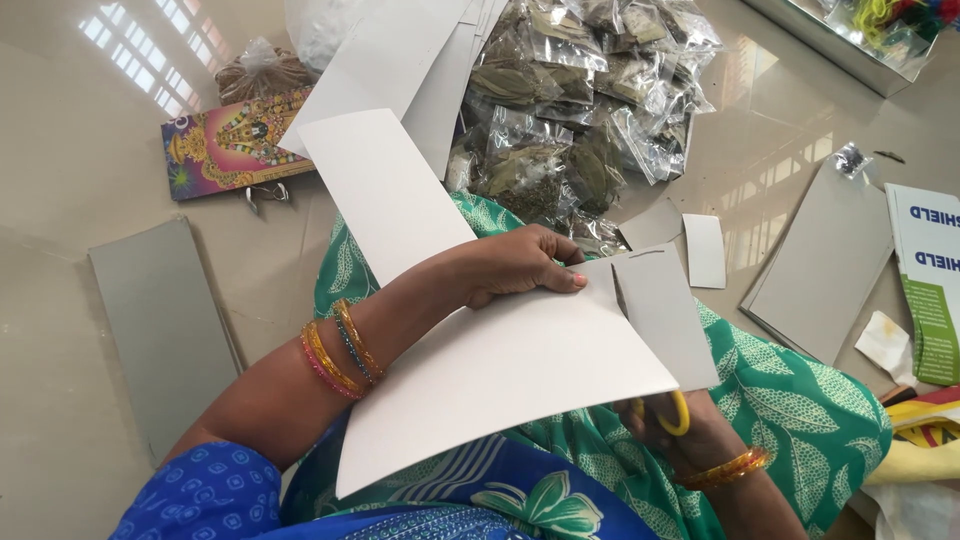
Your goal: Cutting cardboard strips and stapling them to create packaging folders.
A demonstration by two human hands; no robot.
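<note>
— Polished beige floor [90, 120] all round, with window light glaring off it. What lies on it?

— One heap of clear plastic packets [580, 90] holding dried green leaves — too many and too overlapped to count. One colourful picture card [235, 145] on the left, one knotted clear bag [262, 70] of something brown behind it, and two small metal clips [265, 193] just below the card.

— And the card sheets?

— One grey board [165, 330] flat on the floor at left, one stack of grey boards [825, 260] at right, two small cut pieces [690, 240] between that stack and the packets, and a fan of white sheets [420, 60] leaning over the heap. One printed white-and-green box [930, 280] sits at the far right edge.

— The hands?

— The left hand [525, 265] is closed on the top edge of one large white card sheet [500, 370], pinching it over the lap. The right hand [690, 430] is below, mostly hidden by that sheet; its fingers are curled through the yellow handle of a pair of scissors [675, 412], whose blades I cannot see. One slit runs down from the sheet's upper edge, leaving a strip at the right side.

— Any tray?

— One metal tray [850, 50] at top right, with bright yellow and red bits in it.
</note>
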